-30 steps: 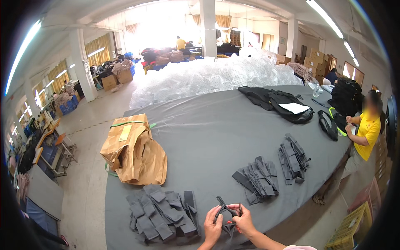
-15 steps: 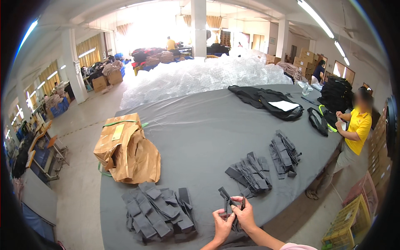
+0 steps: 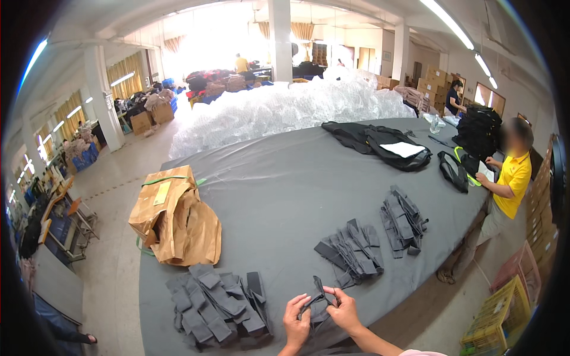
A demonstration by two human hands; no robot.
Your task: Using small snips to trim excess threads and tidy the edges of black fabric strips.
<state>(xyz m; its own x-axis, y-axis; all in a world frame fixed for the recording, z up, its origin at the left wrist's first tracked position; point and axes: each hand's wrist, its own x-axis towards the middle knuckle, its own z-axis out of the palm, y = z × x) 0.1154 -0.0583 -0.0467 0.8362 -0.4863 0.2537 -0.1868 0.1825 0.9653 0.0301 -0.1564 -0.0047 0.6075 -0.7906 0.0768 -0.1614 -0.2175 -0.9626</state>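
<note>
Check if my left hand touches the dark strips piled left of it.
Apart: the head view shows grey tabletop between your left hand and the strip pile.

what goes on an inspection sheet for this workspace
Surface: grey cloth-topped table, lightly creased
Things: dark grey strip; left pile, middle pile and right pile of similar strips on the table
Clutter: crumpled paper bag at left; black bundle under a white sheet, farther back
Hands: left hand and right hand both pinch the strip
Cables: nothing seen near the hands
Surroundings: clear wrap heap beyond the table; person in yellow shirt and yellow crate at right
</note>
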